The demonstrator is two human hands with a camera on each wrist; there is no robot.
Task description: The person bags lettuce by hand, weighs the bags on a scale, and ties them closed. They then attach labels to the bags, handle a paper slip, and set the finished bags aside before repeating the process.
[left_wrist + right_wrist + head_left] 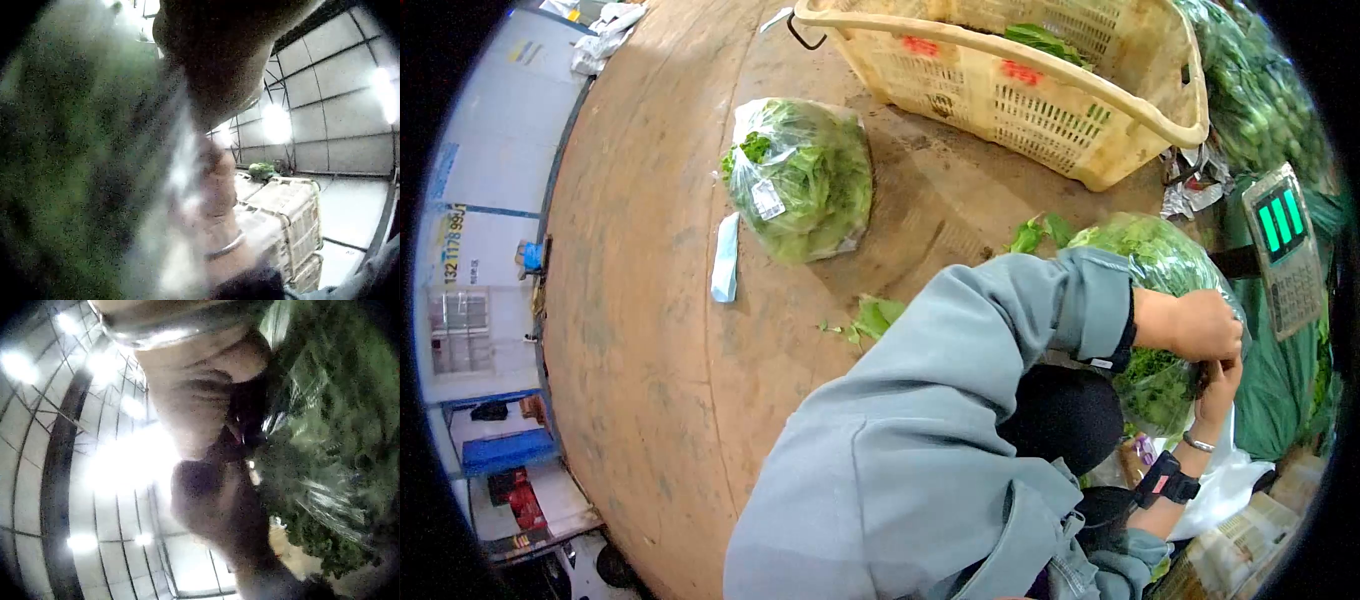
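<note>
A clear plastic bag of frilly leafy greens (1155, 385) stands at the right of the head view, in front of the person's bent knee. At its gathered edge, my left hand (1195, 325) grips the plastic with curled fingers. My right hand (1218, 392), with a bracelet at the wrist, pinches the bag right against the left hand. The right wrist view has the two hands (187, 412) meeting beside the bag (331, 444); their fingertips are in shadow. The left wrist view is blurred, with the bag (81, 156) filling its left side.
A second bag of greens (820, 190) with a label sits on the brown floor (650, 300). Behind stands a yellowish plastic crate (940, 75). A scale display (1282, 245) rises at the right beside green sacking (1265, 390). Loose leaves (875, 318) and a blue-white strip (725, 258) lie nearby.
</note>
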